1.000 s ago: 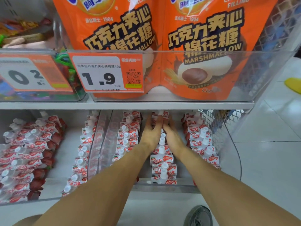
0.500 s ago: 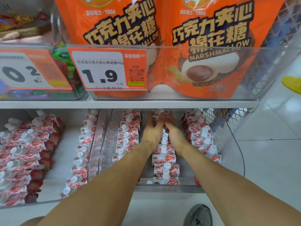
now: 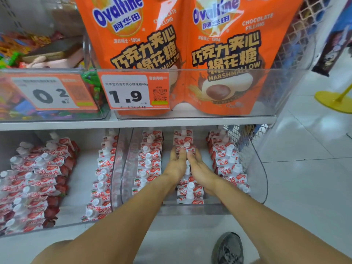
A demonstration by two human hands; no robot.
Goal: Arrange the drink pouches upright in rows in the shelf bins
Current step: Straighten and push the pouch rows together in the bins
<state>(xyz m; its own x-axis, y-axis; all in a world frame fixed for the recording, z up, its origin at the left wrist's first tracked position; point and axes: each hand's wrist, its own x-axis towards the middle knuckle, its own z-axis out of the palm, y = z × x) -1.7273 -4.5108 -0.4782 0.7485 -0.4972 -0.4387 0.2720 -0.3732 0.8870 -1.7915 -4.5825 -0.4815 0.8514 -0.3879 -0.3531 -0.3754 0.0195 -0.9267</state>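
Both arms reach into the clear shelf bin (image 3: pixel 253 180) on the lower shelf, where strawberry drink pouches with white caps stand in three rows. The left hand (image 3: pixel 176 165) and the right hand (image 3: pixel 200 168) lie on either side of the middle row (image 3: pixel 189 191), palms turned in toward it, pressing against the pouches. The fingers of both hands are fairly straight and meet at a pouch (image 3: pixel 185 147) well back in that row; whether they pinch it or only push against its sides I cannot tell, since the fingertips overlap the packaging. The left row (image 3: pixel 148 161) and the right row (image 3: pixel 228 162) stand just beside the wrists, close enough to be brushed. That looks to me like the main risk: a forearm or wrist swinging sideways could knock a neighbouring pouch over (they are soft, top-heavy with those caps, and lean on each other), and one falling might take the ones beside it with it. Squeezing the middle row too hard could also buckle it and push the front pouches against the bin's front wall. The bin to the left (image 3: pixel 80 189) holds more pouches, lying jumbled and not yet stood in rows.
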